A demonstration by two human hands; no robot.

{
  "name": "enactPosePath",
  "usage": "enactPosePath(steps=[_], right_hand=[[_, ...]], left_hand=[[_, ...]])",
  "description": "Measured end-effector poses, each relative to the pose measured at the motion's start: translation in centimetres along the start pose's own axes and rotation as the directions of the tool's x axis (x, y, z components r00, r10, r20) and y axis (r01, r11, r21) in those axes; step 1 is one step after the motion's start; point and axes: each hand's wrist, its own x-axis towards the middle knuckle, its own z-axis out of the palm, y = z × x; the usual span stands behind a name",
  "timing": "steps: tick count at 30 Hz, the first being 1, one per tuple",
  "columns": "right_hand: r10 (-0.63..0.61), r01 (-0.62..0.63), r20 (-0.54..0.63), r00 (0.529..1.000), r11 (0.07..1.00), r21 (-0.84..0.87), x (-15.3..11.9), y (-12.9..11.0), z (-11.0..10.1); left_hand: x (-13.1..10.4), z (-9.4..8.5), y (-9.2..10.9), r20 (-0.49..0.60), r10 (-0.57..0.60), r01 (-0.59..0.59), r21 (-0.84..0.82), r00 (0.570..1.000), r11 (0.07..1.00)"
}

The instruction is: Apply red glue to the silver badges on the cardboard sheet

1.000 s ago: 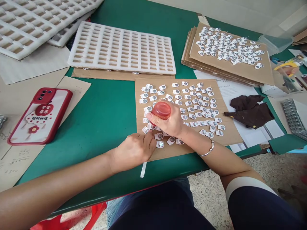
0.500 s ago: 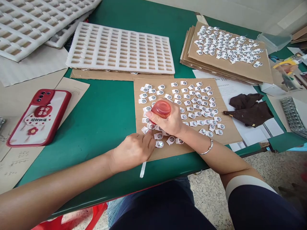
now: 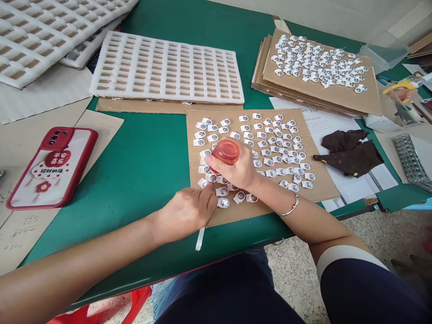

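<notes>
My right hand [image 3: 236, 168] is wrapped round a translucent red squeeze bottle [image 3: 227, 150], its base turned up. The lower end of the bottle is hidden behind the hand. Close beside it, my left hand [image 3: 191, 209] is closed, and a thin flat white stick [image 3: 200, 239] pokes out below the palm; its other end cannot be seen. Both hands are over the near left part of a cardboard sheet [image 3: 199, 213]. Small round metallic pieces on white tabs [image 3: 222, 203] lie across that sheet in loose rows.
Behind stands a white foam grid tray [image 3: 170, 67] on cardboard. At the back right, stacked cardboard sheets [image 3: 371, 96] bear more tabbed pieces. A red-cased phone [image 3: 50, 166] lies at left. A dark brown cloth [image 3: 354, 155] rests on papers at right.
The view has shifted slightly, so most things sit a little further left. Both hands keep their hold and their place over the sheet.
</notes>
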Motion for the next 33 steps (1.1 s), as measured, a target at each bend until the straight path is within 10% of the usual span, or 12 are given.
enactPosePath(steps=[14,33], right_hand=[[-0.04,0.041,0.009,0.999,0.999,-0.027,0.1,0.4,-0.2],[-0.084,0.087,0.066,0.994,0.995,-0.043,0.1,-0.1,-0.3]], left_hand=[[-0.1,-0.1,-1.0,0.059,-0.125,0.135,-0.22,0.99,0.966],[0.0,-0.4,-3.2,0.324,-0.369,0.481,-0.714,0.871,0.509]])
